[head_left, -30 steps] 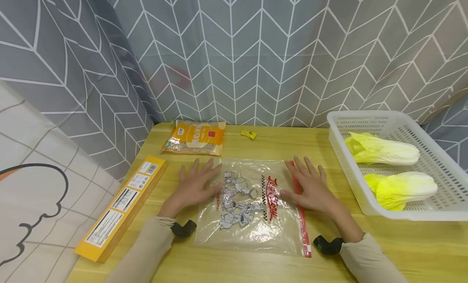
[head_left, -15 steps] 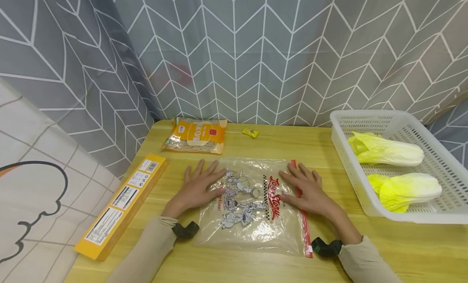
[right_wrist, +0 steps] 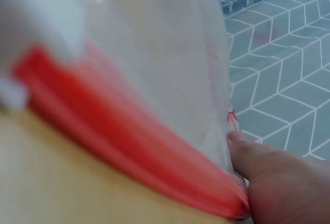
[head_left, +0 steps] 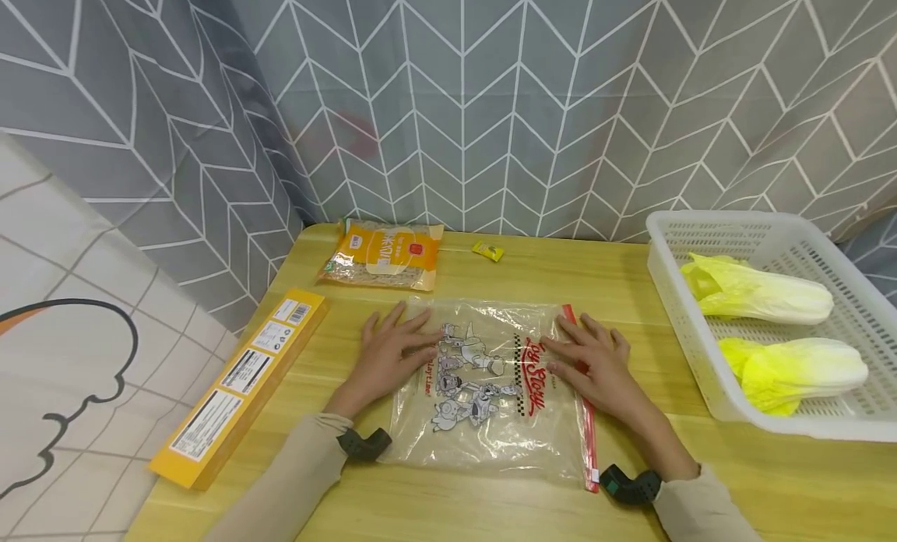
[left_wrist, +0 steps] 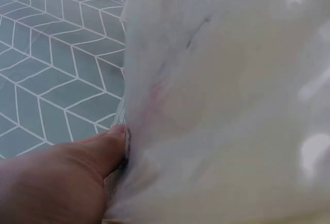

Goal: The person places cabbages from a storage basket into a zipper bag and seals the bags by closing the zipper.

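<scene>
Over the last second the right hand (head_left: 606,374) had drawn slightly inward, its fingers less spread, while the plastic bag (head_left: 490,421) hardly shifted, so the work seemed barely advanced. The bag lay flat on the surface (head_left: 420,511) between both hands; the left hand's (head_left: 387,361) open, loose fingers straddled its left edge, the right's, also relaxed, its red zip (head_left: 589,448).

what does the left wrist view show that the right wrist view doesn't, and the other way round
Only the left wrist view shows the left hand and a short dark streak on the film. Only the right wrist view shows the right hand and a red strip. Both show the clear bag and patterned curtain.
</scene>
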`<act>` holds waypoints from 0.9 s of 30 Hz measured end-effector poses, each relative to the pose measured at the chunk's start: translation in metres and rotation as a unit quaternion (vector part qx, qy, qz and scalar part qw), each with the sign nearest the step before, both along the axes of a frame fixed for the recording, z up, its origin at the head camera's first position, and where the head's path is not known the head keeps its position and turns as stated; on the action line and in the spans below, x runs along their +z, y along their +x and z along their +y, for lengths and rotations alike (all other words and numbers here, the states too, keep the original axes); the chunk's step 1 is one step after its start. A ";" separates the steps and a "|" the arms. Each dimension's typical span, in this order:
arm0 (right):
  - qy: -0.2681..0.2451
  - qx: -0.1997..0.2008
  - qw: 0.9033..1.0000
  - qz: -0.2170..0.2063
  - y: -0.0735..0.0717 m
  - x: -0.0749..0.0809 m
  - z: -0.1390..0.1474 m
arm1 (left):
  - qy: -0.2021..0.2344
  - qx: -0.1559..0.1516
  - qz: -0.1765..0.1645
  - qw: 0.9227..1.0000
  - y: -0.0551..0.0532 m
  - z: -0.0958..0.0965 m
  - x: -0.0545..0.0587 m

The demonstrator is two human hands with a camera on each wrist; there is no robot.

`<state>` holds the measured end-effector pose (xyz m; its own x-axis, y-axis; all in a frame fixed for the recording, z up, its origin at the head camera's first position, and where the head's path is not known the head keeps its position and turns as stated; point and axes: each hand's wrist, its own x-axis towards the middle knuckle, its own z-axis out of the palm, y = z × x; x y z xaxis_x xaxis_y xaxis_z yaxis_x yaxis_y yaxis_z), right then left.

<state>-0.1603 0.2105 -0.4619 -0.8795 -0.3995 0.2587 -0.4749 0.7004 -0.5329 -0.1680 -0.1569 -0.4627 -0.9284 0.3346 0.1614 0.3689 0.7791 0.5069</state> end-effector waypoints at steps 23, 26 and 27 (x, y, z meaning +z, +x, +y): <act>-0.066 -0.025 0.991 0.115 -0.001 -0.008 -0.007 | 0.082 0.001 0.057 0.995 0.006 0.004 -0.001; -0.079 -0.030 0.988 0.127 -0.001 -0.008 -0.008 | 0.086 0.000 0.062 0.994 0.006 0.006 -0.002; -0.083 -0.031 0.988 0.130 -0.002 -0.008 -0.008 | 0.087 0.000 0.064 0.994 0.006 0.006 -0.002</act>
<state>-0.1620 0.2026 -0.4703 -0.7962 -0.2799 0.5364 -0.5698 0.6449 -0.5093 -0.1620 -0.1512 -0.4643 -0.8967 0.2911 0.3334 0.4387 0.6838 0.5830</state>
